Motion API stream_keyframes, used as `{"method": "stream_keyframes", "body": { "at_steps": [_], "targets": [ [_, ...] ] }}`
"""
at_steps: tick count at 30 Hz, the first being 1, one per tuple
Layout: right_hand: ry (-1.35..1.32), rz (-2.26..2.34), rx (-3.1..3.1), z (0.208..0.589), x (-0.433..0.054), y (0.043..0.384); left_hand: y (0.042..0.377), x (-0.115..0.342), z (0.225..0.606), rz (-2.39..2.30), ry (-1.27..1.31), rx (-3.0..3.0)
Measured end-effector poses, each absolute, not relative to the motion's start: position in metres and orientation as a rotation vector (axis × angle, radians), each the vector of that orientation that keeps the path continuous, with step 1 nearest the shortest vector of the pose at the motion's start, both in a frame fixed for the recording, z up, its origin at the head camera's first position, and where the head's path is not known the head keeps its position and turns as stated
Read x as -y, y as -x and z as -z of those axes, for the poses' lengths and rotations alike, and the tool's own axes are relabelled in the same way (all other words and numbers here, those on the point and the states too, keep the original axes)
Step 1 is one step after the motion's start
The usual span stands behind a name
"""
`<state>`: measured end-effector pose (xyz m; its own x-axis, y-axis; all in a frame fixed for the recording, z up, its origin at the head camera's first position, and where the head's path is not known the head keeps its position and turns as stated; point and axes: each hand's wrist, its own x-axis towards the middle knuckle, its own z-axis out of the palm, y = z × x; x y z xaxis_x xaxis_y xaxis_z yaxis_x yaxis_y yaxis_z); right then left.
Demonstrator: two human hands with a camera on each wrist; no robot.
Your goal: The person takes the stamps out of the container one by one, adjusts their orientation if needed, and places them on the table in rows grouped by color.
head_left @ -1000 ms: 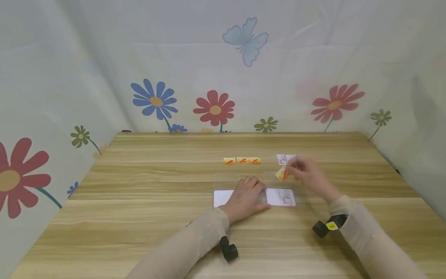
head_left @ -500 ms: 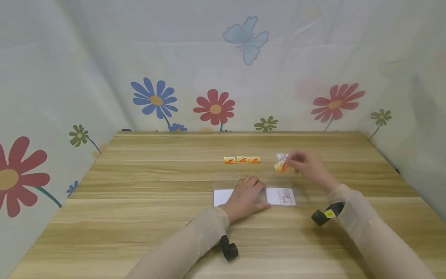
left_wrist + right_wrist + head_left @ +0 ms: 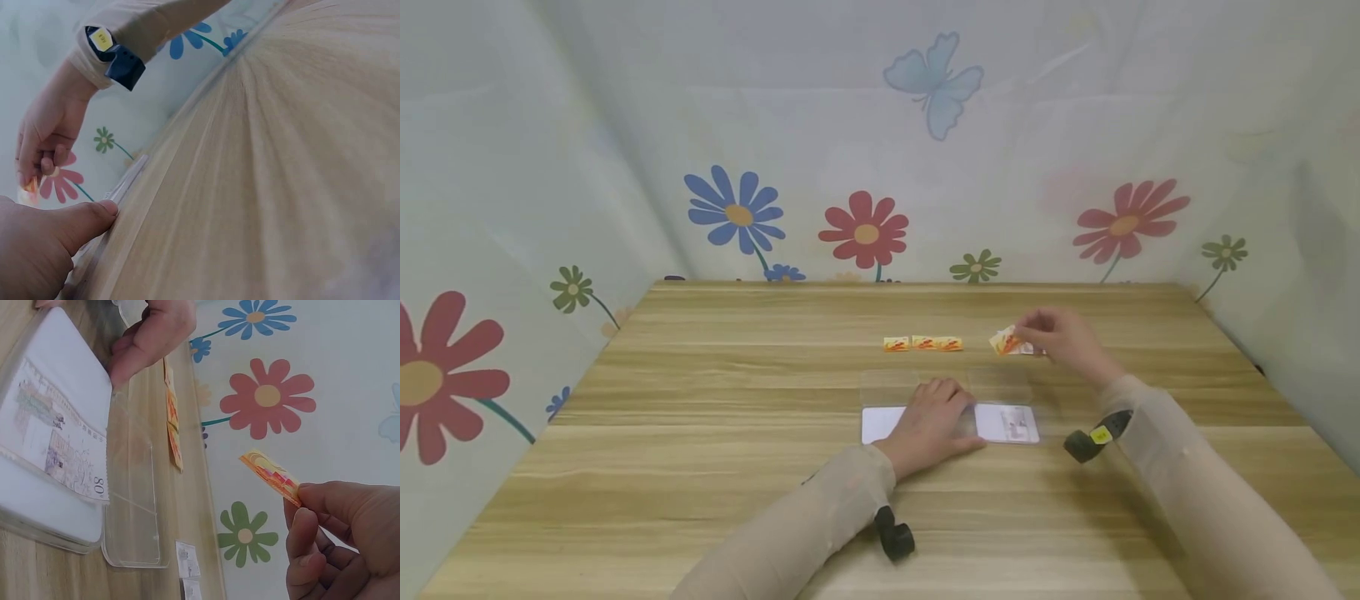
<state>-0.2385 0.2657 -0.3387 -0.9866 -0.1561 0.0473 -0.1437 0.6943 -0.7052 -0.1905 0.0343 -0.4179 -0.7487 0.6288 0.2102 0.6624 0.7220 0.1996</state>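
My right hand (image 3: 1066,343) pinches a yellow-orange postage stamp (image 3: 273,476) between thumb and fingertips, raised above the table. In the head view, that stamp overlaps pale stamps (image 3: 187,561) lying beyond the cases. My left hand (image 3: 928,429) rests across two clear plastic cases, fingers extended, its thumb (image 3: 94,219) along an edge. The right case (image 3: 988,423) has a white insert bearing a pale stamp (image 3: 59,440) marked 80. The left case (image 3: 878,425) also shows white and is partly hidden under the hand. Both transparent lids (image 3: 1000,385) lie folded open on the far side.
Beyond the cases, several yellow-orange stamps (image 3: 937,343) lie in a row on the wooden table (image 3: 700,467). A white curtain (image 3: 797,92) with printed flowers stands behind the table and along both sides. Each wrist wears a black camera (image 3: 895,540).
My right hand has moved farther across the table, carrying the orange stamp from above the open lid to over the pale stamps. The left hand stays in place.
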Motion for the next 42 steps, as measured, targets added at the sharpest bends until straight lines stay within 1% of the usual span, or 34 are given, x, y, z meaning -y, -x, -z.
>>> {"method": "stream_keyframes", "body": {
  "at_steps": [11, 34, 42],
  "targets": [
    [0.241, 1.191, -2.868, 0.345, -0.267, 0.252, 0.19, -0.035, 0.419, 0.396, 1.044, 2.796],
    [0.071, 1.232, -2.819, 0.356, -0.258, 0.268, 0.191, -0.035, 0.419, 0.386, 1.046, 2.801],
    [0.063, 1.328, -2.815, 0.363, -0.254, 0.272, 0.19, -0.034, 0.418, 0.386, 1.051, 2.792]
  ]
}}
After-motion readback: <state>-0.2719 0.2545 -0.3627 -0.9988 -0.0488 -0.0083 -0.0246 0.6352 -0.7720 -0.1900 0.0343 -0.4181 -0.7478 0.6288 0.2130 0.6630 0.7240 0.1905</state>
